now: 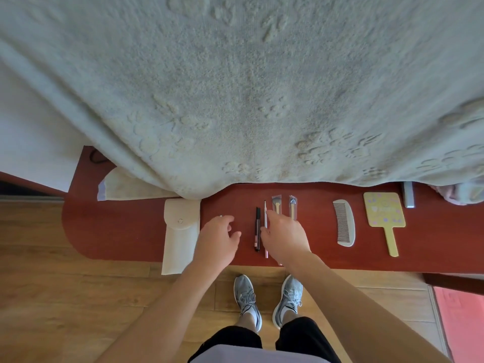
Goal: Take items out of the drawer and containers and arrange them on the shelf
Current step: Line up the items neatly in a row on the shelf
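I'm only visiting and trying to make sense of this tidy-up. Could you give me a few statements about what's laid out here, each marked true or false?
1. The comb lies between the wrapped brushes and the yellow hand mirror. True.
2. The right hand holds the mirror. False: the mirror lies on the red shelf, apart from that hand, which is over the brushes' handles.
3. The white pouch lies to the left of the left hand. True.
4. The black pen stands upright in a cup. False: it lies flat on the shelf, between the two hands.
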The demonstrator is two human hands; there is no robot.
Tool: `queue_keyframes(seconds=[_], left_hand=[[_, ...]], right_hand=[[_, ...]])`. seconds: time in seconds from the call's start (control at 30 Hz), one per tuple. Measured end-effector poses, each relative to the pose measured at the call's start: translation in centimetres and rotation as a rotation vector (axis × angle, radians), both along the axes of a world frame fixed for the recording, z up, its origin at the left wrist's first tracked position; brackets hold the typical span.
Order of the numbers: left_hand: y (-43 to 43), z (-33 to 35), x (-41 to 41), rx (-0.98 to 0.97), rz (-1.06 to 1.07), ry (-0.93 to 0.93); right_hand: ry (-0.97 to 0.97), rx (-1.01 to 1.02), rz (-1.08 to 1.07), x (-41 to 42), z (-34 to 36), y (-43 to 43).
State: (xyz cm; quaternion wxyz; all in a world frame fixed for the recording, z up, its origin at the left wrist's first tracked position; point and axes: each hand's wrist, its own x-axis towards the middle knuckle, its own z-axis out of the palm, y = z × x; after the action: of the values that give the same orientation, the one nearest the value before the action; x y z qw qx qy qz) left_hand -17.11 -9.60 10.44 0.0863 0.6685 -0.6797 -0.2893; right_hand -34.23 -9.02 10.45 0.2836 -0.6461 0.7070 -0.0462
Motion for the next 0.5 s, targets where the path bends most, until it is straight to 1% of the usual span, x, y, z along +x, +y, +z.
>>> queue_keyframes(seconds=[0.2, 0.37, 0.43, 0.5], left_hand=[[0.4, 1.2, 5.8, 0.085, -0.197, -0.124], [0.4, 1.1, 8.4, 0.088, -0.416, -0.233], [0.2, 0.8, 8.8, 0.088, -0.452, -0.253], [0.0, 0.4, 9.0, 0.085, -0.471, -0.251]], right_hand=[[0.005, -0.023, 0.265, 2.2, 1.2, -1.9], [0.088, -0.050, 0.483, 4.8, -0.1, -3.4], [0.114, -0.052, 0.532, 5.6, -0.8, -3.7], [0.127, -0.054, 0.536, 6.3, -1.3, -4.0]])
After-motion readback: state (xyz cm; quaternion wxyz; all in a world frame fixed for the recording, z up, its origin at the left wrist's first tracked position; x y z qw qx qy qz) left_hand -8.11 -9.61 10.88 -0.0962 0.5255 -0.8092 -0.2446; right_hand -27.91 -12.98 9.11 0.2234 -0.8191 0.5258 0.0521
